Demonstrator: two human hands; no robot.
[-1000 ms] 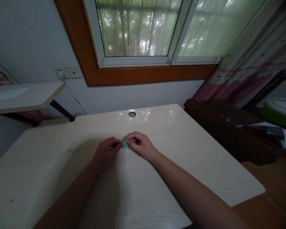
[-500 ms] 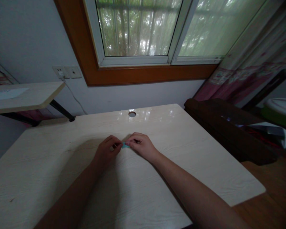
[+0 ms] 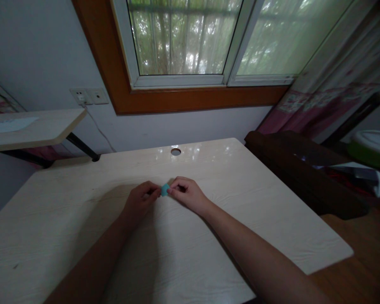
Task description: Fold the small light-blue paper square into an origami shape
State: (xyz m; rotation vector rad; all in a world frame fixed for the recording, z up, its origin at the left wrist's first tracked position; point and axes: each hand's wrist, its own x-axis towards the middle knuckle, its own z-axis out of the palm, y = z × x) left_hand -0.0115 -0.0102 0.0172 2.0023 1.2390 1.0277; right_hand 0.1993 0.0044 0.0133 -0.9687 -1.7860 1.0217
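A small teal piece (image 3: pixel 165 189), like folded paper, is pinched between both hands just above the pale wooden desk (image 3: pixel 82 219). My left hand (image 3: pixel 141 202) has its fingers curled and its fingertips on the piece's left side. My right hand (image 3: pixel 187 195) is closed with thumb and fingers on its right side. Most of the piece is hidden by the fingertips.
A round cable hole (image 3: pixel 175 151) sits near the desk's far edge, under the window (image 3: pixel 183 38). A second desk (image 3: pixel 34 126) stands at the left by a wall socket (image 3: pixel 88 96). Dark furniture (image 3: pixel 304 169) and a curtain (image 3: pixel 335 84) are at the right.
The teal piece has turned between the fingertips and shows more of its face now than half a second ago. Both hands stay in the same spot.
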